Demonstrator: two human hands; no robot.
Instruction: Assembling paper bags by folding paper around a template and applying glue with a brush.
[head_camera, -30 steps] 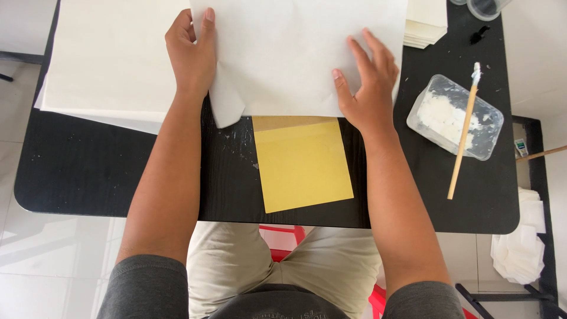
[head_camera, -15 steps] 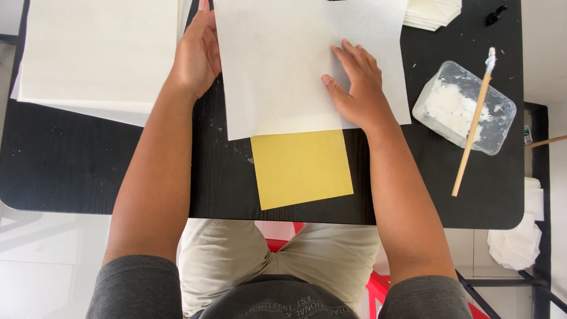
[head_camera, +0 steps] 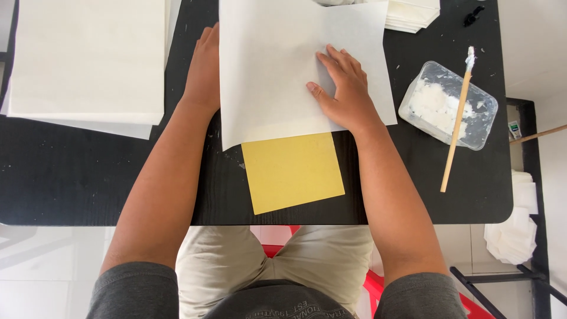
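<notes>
A large white paper sheet (head_camera: 277,65) lies flat on the black table (head_camera: 71,177), covering the upper part of a yellow card (head_camera: 292,171). My right hand (head_camera: 342,88) rests palm down on the sheet with fingers spread. My left hand (head_camera: 204,68) lies at the sheet's left edge, its fingertips partly hidden under the paper.
A stack of white paper sheets (head_camera: 88,59) sits at the left. A clear plastic tub of white paste (head_camera: 447,106) stands at the right with a wooden brush (head_camera: 456,121) laid across it. More white sheets (head_camera: 413,15) lie at the back. My knees show below the table's front edge.
The white sheet has been drawn down and laid flat over the yellow card. Both hands have moved down with it; the right hand now presses it flat.
</notes>
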